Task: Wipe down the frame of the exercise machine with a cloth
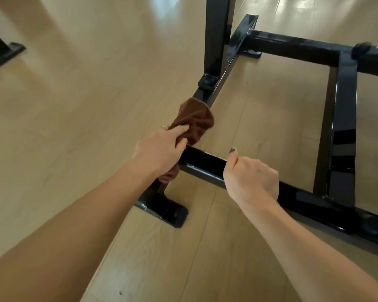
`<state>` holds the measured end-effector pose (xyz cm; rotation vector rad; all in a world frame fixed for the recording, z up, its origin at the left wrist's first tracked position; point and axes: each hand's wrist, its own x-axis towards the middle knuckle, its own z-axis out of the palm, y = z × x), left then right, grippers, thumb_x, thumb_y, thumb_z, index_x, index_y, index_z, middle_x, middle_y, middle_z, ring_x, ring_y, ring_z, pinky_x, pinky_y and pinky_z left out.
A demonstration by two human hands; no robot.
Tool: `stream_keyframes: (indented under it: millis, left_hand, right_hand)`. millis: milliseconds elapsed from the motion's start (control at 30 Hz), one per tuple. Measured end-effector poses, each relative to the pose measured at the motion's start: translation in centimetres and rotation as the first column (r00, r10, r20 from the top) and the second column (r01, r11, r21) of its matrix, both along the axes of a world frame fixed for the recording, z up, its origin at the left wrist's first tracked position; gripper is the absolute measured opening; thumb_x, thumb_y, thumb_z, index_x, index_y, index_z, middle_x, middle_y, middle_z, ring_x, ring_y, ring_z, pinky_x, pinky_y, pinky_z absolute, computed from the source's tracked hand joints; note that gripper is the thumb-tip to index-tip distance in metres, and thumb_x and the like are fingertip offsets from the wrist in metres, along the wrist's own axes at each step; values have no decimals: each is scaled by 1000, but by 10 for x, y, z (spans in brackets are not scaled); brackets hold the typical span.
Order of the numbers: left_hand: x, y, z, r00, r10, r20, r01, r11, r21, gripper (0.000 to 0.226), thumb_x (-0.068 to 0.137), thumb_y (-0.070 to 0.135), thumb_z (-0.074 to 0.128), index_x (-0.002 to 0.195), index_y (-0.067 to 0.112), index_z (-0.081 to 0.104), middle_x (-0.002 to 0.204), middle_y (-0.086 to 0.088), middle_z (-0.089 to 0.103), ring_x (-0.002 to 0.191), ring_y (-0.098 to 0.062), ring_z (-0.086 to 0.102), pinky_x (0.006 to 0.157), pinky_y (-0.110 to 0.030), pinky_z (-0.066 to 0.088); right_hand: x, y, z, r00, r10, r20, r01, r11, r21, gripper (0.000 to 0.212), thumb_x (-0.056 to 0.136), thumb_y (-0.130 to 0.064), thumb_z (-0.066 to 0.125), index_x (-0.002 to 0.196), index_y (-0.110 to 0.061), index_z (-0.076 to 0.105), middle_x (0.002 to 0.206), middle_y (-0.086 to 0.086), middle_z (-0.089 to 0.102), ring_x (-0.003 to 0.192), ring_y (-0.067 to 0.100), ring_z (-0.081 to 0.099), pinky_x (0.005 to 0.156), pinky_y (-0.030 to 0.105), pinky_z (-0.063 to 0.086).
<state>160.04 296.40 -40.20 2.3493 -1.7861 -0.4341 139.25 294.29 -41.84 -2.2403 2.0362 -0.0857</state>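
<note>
Down at floor level, the left hand [159, 152] is gripping the brown cloth [193, 120] bunched against the black frame [345, 136] at a corner joint, the right hand [250, 179] is curling empty beside the lower bar, and most bars appear unwiped.

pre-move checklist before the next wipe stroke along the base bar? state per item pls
1. Brown cloth gripped by left hand: ok.
2. Cloth in contact with the black frame at the bar junction: ok, it drapes over the bar.
3. Right hand steadying the cross bar: cannot tell; fingers curled at the bar, wrap hidden.
4. Path ahead along the long base bar toward the upright post: ok up to the post's foot bracket.
5. Frame foot flat on the wooden floor: ok.
6. Dirt left on the bar: cannot tell, glossy reflections.
</note>
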Motion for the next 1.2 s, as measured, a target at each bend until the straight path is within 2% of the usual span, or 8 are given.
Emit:
stream_keyframes:
  millis: [200, 400, 533, 633, 733, 833, 1100, 1200]
  left_hand:
    - [-5, 111, -4, 992, 103, 76, -107, 993, 55, 47, 105, 55, 30, 152, 55, 24, 113, 7, 46, 76, -4, 48, 62, -25, 50]
    - [-3, 75, -3, 990, 124, 74, -126, 992, 20, 45, 109, 50, 23, 154, 52, 25, 108, -2, 58, 85, -17, 57, 75, -40, 58]
    - [6, 18, -1, 993, 97, -73, -95, 995, 28, 44, 110, 44, 29, 153, 50, 32, 132, -1, 62, 108, -26, 60, 91, -41, 52]
    - [18, 5, 1, 931, 186, -316, -168, 982, 83, 43, 106, 45, 41, 149, 53, 41, 140, 4, 59, 109, -17, 54, 91, -27, 38]
    - [26, 33, -2, 876, 273, -398, -258, 962, 93, 24, 105, 43, 46, 124, 51, 60, 108, 11, 66, 95, -12, 59, 77, -23, 41]
    - [27, 64, -4, 833, 359, -422, -320, 933, 163, 10, 105, 47, 46, 103, 49, 56, 88, 13, 66, 85, -9, 63, 69, -24, 47]
    - [2, 132, 0, 649, 525, -550, -520, 834, 182, 28, 106, 43, 47, 115, 26, 67, 107, -4, 71, 104, -25, 67, 97, -48, 54]
    - [-26, 137, -11, 616, 562, -552, -670, 743, 10, 23, 104, 44, 49, 116, 30, 62, 106, -1, 67, 100, -23, 66, 73, -35, 56]
  right_hand:
    - [0, 2, 0, 1000, -9, 22, 8, 1000, 5, 71, 108, -44, 11, 66, -18, 62, 49, -1, 35, 47, 18, 35, 62, 34, 34]
    - [2, 0, -1, 1000, -5, -8, 5, 1000, -4, 78, 108, -44, 11, 78, -10, 74, 49, 1, 34, 47, 20, 36, 55, 31, 25]
    - [1, -4, -8, 1000, -7, 13, 7, 1000, -17, 78, 108, -44, 9, 86, -8, 76, 67, 10, 63, 60, 26, 46, 65, 35, 32]
    - [1, -6, -10, 1000, -9, 21, 9, 1000, -21, 78, 107, -44, 10, 87, -8, 75, 70, 13, 64, 65, 28, 46, 65, 35, 32]
    - [1, -5, -10, 999, -5, 34, 5, 1000, -19, 78, 107, -43, 9, 86, -7, 75, 64, 9, 55, 65, 28, 46, 65, 35, 33]
    - [0, -3, -10, 999, -6, 49, 7, 1000, -25, 77, 108, -42, 10, 85, -7, 75, 64, 8, 58, 64, 27, 45, 65, 35, 32]
    - [-2, 2, -3, 997, 4, 80, -5, 1000, 7, 76, 109, -40, 13, 87, -4, 75, 66, 13, 60, 58, 25, 40, 69, 36, 32]
    - [-2, 2, -3, 997, 6, 73, -6, 1000, 9, 75, 109, -40, 13, 89, -4, 76, 63, 12, 58, 63, 27, 42, 68, 36, 31]
